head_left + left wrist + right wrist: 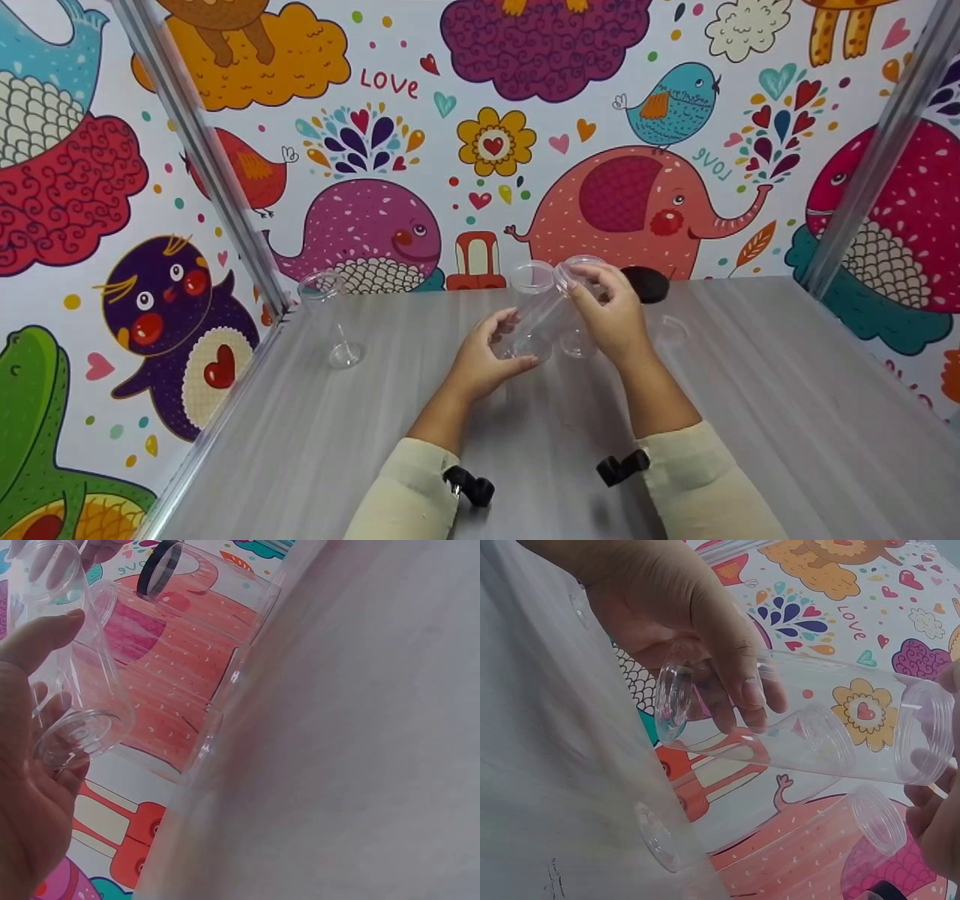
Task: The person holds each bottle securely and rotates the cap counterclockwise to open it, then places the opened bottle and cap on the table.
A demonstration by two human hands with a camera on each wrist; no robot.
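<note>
See-through plastic is shining in the light, and I am looking at a tall jar [817, 716] that a person is holding up over the grey table [300, 450] with both hands. It is leaning, with its mouth up to the right and its bottom down to the left, in front of a pair of jars [795, 847] with no lids. The left hand [486, 360] is gripping the low end, thumb on one side and fingers on the other, and I think it is taking most of the weight. The right hand [611, 315] is gripping the mouth end with thumb and fingers, maybe so the smooth jar is not slipping away. Just right of the pair, a capped jar [225, 600] is wearing a black lid [649, 285]. These three are standing near the back wall [600, 82], I suppose to be giving the hands room in front. A lone jar [331, 322] is standing well apart, over on the left. I am not seeing any label or brand on the jars. On the wall, red letters [390, 84] are saying "LOVE" above a purple whale [371, 236], and a green word [712, 163] near the elephant [615, 217] is looking like "LOVE" turned backwards.
</note>
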